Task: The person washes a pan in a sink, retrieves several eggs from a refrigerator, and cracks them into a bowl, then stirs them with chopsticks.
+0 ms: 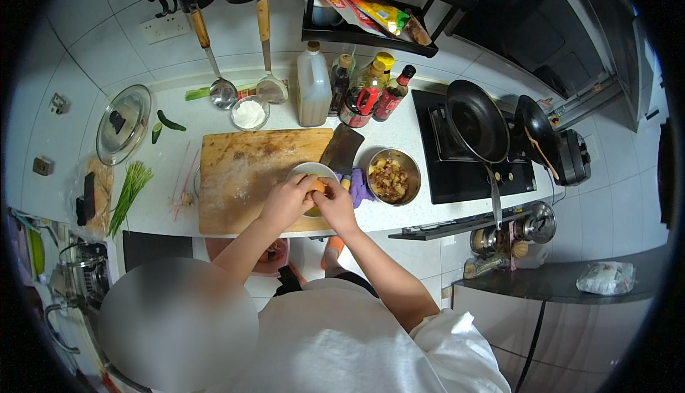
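Both my hands meet over a white bowl (312, 168) near the right front part of a wooden cutting board (257, 152). My left hand (289, 196) and my right hand (337, 204) hold a brown egg (317, 186) between their fingers. Whether its shell is cracked is hidden by the fingers. Something yellowish shows inside the bowl. Behind it, the dark blade of a cleaver (343, 146) lies over the board's right edge, beside a purple cloth (361, 188). To the right stands a steel bowl (416, 171) of chopped, brownish food.
Several sauce bottles (357, 98) and a plastic jug (314, 90) stand behind the board, by a glass bowl of white powder (250, 114). A frying pan (476, 122) rests on the cooktop at right. Green stalks (131, 189) and a glass lid (124, 125) lie left.
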`<state>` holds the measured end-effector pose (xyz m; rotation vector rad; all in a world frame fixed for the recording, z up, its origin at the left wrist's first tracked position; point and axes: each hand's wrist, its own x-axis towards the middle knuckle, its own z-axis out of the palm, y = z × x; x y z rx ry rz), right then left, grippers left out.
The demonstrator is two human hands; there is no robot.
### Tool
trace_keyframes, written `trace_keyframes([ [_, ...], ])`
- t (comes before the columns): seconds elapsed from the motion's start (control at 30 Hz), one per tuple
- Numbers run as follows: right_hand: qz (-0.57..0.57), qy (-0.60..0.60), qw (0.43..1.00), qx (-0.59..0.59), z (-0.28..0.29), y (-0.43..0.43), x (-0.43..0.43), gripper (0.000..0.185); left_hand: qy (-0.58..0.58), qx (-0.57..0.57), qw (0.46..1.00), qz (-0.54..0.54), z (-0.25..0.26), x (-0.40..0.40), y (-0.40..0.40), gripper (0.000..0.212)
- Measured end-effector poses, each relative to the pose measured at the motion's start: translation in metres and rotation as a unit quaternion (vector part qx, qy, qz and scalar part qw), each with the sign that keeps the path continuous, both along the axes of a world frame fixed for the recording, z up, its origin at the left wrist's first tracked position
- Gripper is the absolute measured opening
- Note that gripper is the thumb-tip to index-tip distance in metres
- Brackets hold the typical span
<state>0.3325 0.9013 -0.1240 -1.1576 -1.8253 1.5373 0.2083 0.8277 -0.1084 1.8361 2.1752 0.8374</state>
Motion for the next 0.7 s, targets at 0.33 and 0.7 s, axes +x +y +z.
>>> trace_keyframes([
  [0.33,-0.001,0.01,1.0,-0.013,-0.002,-0.001,-0.002,0.036,-0.025,0.006,1.0,-0.005,0.0,-0.004,-0.001,0.042],
  [0.7,0.022,0.038,0.997,-0.068,-0.021,0.011,0.0,0.037,-0.075,0.024,0.997,-0.012,-0.006,-0.016,-0.002,0.038],
])
